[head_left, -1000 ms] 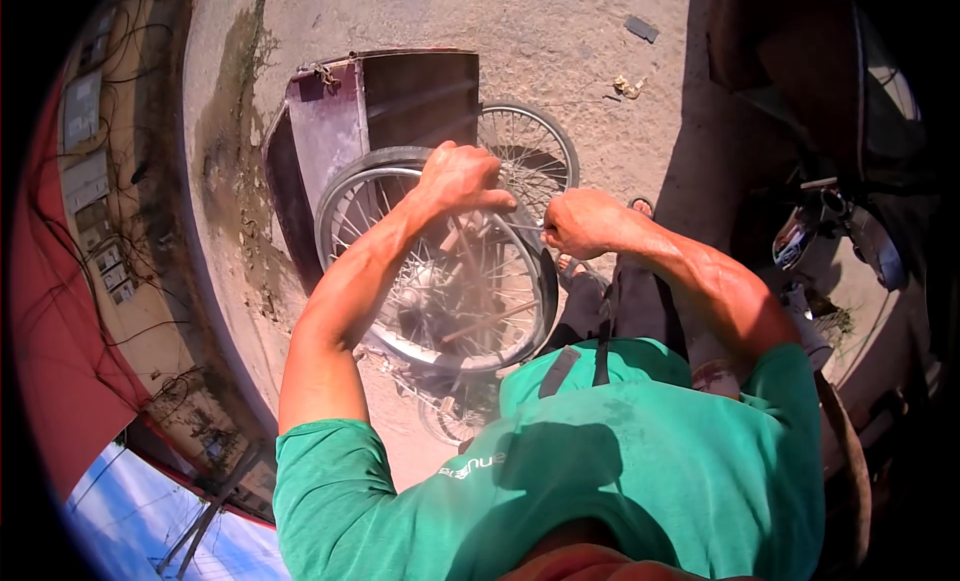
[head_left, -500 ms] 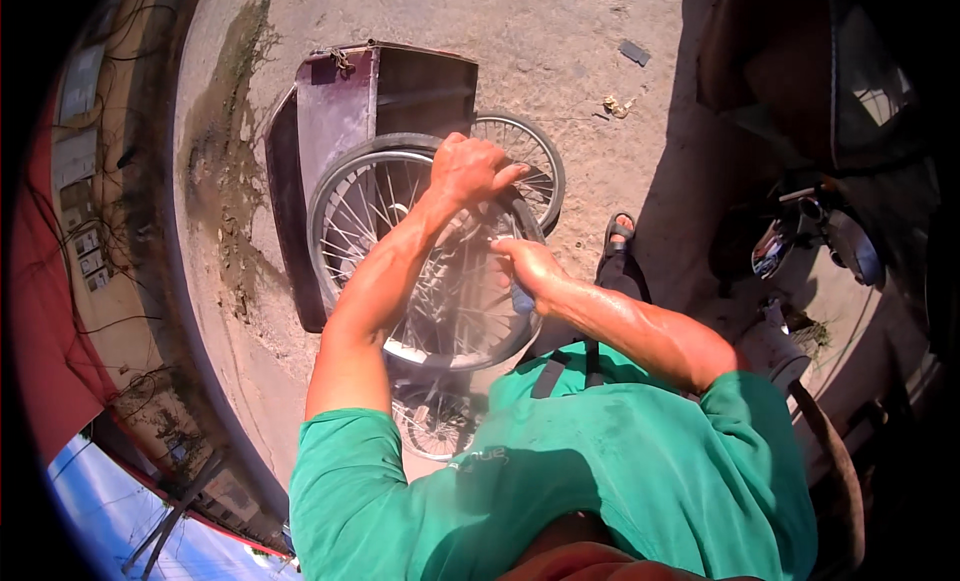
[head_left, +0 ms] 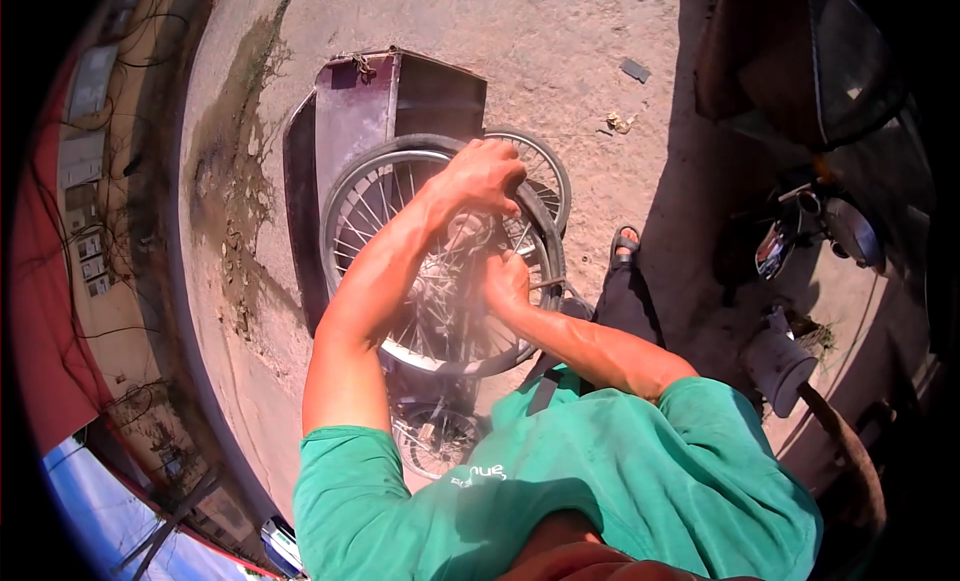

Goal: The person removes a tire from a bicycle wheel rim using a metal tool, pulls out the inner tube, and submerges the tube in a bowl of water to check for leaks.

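- The right hand has swung in from beside the wheel to its spokes; its fingers are hidden, so whether it grips anything cannot be told.
- The left hand stays clasped over the tyre, so the work now centres inside the wheel, which overlaps the purple body in view.

Left hand far, right hand near

The left arm reaches out to the far side, angling rightward, bent at the elbow. Its hand is bowed over, back upward, fingers curled down in a grip. The right arm slants in leftward from its own bent elbow, that hand just on the near side of the other, partly curled, its fingertips too blurred for me to make out.
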Action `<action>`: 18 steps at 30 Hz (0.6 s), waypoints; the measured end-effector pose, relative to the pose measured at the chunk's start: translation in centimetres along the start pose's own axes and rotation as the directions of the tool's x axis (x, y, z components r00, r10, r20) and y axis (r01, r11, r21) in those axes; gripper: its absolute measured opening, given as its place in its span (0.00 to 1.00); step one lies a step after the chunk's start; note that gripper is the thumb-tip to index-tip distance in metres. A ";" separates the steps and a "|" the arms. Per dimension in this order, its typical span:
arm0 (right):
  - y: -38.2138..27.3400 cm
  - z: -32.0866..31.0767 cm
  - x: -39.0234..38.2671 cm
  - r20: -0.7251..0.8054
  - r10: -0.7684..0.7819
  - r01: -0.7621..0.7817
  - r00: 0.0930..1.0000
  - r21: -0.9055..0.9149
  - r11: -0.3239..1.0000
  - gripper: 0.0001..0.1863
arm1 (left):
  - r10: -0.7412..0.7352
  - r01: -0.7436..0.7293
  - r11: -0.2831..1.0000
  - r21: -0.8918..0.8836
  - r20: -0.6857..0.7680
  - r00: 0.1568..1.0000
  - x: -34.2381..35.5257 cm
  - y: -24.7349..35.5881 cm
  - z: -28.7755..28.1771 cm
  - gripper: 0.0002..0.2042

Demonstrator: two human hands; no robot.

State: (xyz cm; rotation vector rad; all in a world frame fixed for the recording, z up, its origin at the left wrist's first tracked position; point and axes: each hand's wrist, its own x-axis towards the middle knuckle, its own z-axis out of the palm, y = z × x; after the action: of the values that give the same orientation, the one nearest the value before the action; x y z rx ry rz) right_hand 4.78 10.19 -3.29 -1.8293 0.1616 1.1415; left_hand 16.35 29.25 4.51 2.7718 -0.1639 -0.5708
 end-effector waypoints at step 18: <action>-6.8 0.6 -1.1 0.186 -0.037 0.080 0.982 -0.231 0.970 0.29 | -0.095 0.170 0.973 0.158 -0.400 0.912 -7.5 -3.4 2.2 0.30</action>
State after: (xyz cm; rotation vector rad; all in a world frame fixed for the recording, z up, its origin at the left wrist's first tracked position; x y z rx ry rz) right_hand 7.48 13.99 1.84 -1.9116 -0.1394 1.3231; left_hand 8.77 33.14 4.22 3.0311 0.0656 -0.0194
